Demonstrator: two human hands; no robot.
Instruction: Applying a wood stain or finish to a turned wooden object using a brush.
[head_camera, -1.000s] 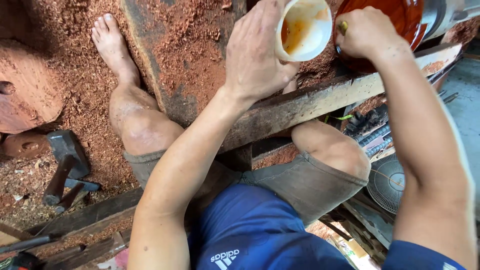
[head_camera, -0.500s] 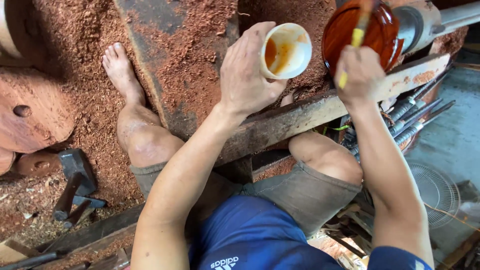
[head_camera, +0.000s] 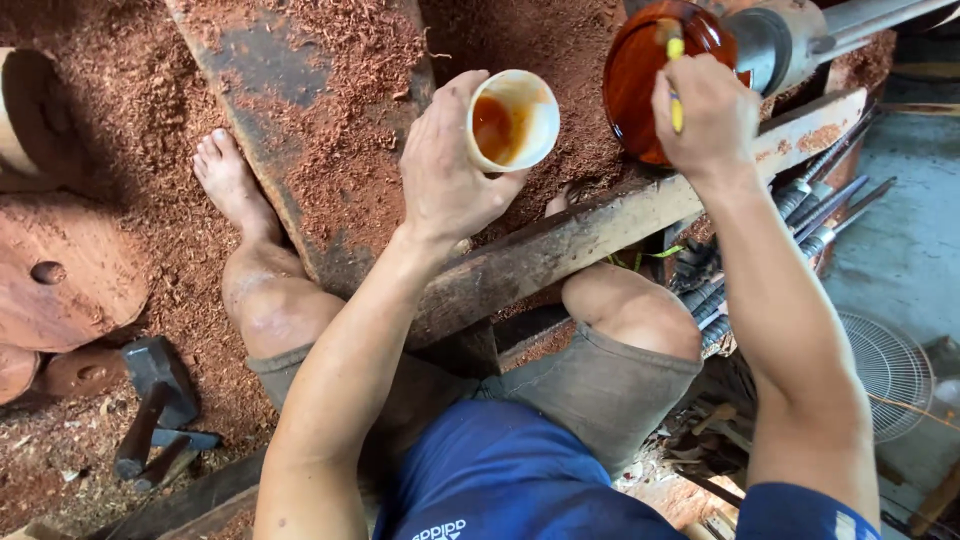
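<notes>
Reddish sawdust (head_camera: 330, 90) blankets the floor and the heavy wooden beam (head_camera: 560, 245) crossing the person's knees. Far right, a glossy red-brown wooden bowl (head_camera: 640, 85) sits on a lathe spindle (head_camera: 790, 35). The left hand (head_camera: 445, 175) grips a white cup (head_camera: 520, 120) of orange finish; the right hand (head_camera: 705, 110) is closed around a yellow-handled brush (head_camera: 675, 60) touching the bowl.

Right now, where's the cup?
Head view, top centre: the white cup is in the left hand, just left of the glossy red-brown bowl.
</notes>
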